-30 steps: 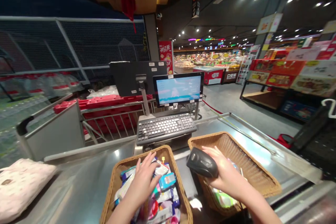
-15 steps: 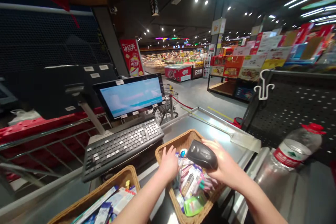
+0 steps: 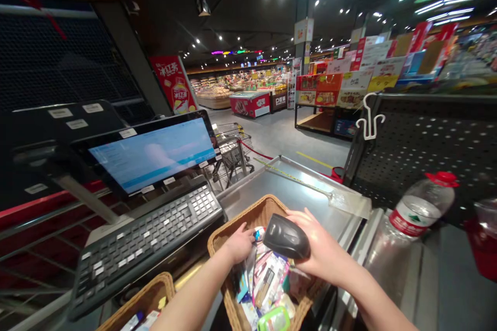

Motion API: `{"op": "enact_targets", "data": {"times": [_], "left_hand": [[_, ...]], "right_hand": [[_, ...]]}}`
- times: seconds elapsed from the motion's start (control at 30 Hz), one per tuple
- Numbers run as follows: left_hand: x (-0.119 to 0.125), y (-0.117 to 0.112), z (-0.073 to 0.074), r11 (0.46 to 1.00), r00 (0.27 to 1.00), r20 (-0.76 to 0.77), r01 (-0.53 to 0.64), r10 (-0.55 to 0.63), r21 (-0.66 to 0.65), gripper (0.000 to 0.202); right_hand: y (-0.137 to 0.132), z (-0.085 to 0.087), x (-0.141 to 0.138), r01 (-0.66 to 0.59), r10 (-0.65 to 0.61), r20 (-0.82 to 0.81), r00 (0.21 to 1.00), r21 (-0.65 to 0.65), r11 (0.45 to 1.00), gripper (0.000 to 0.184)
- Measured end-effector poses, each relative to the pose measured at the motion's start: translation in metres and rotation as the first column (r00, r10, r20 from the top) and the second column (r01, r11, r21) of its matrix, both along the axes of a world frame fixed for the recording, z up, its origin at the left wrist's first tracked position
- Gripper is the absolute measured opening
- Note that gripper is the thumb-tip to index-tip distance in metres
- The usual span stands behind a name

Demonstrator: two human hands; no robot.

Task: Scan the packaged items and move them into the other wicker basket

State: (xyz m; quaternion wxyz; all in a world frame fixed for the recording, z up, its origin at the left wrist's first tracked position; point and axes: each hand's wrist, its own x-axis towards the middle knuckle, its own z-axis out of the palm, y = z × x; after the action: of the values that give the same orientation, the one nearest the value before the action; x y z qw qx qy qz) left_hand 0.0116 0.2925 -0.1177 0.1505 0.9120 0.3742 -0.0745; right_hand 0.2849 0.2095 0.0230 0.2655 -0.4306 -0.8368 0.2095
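Head view looked down across a steel checkout desk (image 3: 295,186) in a supermarket, with a keyboard (image 3: 147,243) and monitor (image 3: 151,155) to the left and a water bottle (image 3: 423,207) to the right. A wicker basket (image 3: 248,217) on the desk held small packaged goods (image 3: 264,284), many overlapping and their labels too small to read. The lower edge of the view cut off a second wicker basket (image 3: 143,295). The right hand (image 3: 326,261) kept a closed grip on a black handheld barcode scanner (image 3: 285,236) above the first basket. Its long axis lay nearly level, dipping slightly rightward; its scan window was hidden, so its facing was unclear. The left hand (image 3: 238,244) rested at the packages, and its grip could not be made out.
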Motion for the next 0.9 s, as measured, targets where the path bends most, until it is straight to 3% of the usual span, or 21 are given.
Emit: {"op": "enact_targets", "data": {"times": [0.1, 0.2, 0.37, 0.57, 0.73, 0.9], "left_hand": [[-0.004, 0.007, 0.007, 0.999, 1.0, -0.012, -0.021, 0.021, -0.025, 0.027], [-0.013, 0.008, 0.025, 0.999, 0.999, 0.03, -0.044, 0.045, -0.019, 0.021], [-0.033, -0.005, 0.069, 0.984, 0.971, 0.177, -0.171, 0.159, 0.055, 0.008], [-0.058, -0.033, 0.117, 0.927, 0.876, 0.356, -0.37, 0.326, 0.062, 0.017], [-0.072, -0.058, 0.13, 0.829, 0.704, 0.51, -0.558, 0.494, -0.032, 0.02], [-0.081, -0.083, 0.14, 0.781, 0.627, 0.576, -0.623, 0.524, -0.031, 0.024]], "right_hand": [[0.002, -0.002, 0.003, 0.004, -0.004, -0.014, 1.0, 0.0, 1.0, 0.058], [0.002, -0.003, 0.004, 0.014, -0.014, -0.013, 1.0, 0.01, 1.0, 0.059], [0.0, -0.001, 0.002, 0.046, -0.046, 0.003, 0.999, 0.034, 0.998, 0.058], [-0.006, 0.008, -0.009, 0.038, -0.036, -0.017, 0.999, 0.102, 0.994, 0.058], [-0.015, 0.016, -0.026, -0.011, 0.013, -0.017, 1.0, 0.138, 0.99, 0.059], [-0.026, 0.022, -0.045, -0.059, 0.058, 0.01, 0.998, 0.152, 0.987, 0.059]]}}
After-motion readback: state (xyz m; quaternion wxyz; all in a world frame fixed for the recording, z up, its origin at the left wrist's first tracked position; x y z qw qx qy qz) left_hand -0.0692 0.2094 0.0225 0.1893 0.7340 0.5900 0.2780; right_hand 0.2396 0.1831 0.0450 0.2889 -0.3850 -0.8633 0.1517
